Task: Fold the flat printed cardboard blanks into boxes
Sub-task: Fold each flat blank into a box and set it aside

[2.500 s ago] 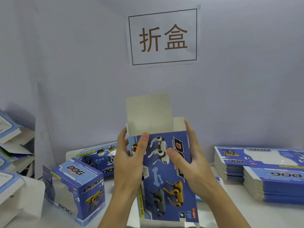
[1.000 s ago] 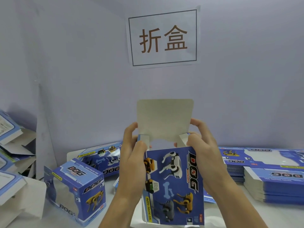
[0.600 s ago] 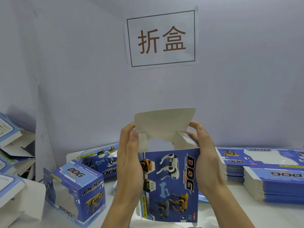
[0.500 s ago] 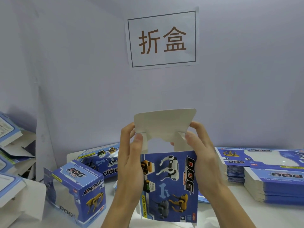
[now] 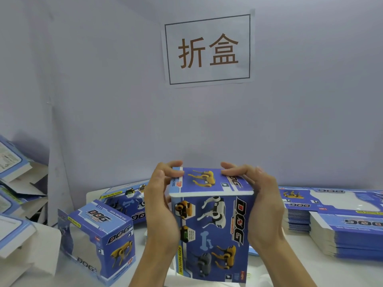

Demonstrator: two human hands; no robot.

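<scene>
I hold a blue printed "DOG" box [image 5: 213, 230] upright in front of me, its big dog-picture face toward me. Its top lid [image 5: 209, 182] is folded down flat over the opening. My left hand [image 5: 160, 208] grips the box's left side, thumb and fingertips pressing on the lid's left edge. My right hand [image 5: 263, 204] grips the right side, with its fingers curled over the lid's right end. The box's bottom end sits low, near the table.
A folded DOG box [image 5: 99, 239] stands at lower left, another [image 5: 126, 198] lies behind it. Stacks of flat blanks [image 5: 342, 222] fill the right of the white table [image 5: 310, 272]. More opened boxes [image 5: 14, 204] pile up at far left. A paper sign [image 5: 208, 49] hangs on the wall.
The lid stood upright as a bare grey flap, then bent toward me. Now it lies shut on the box top, printed side up, and both hands have shifted onto it.
</scene>
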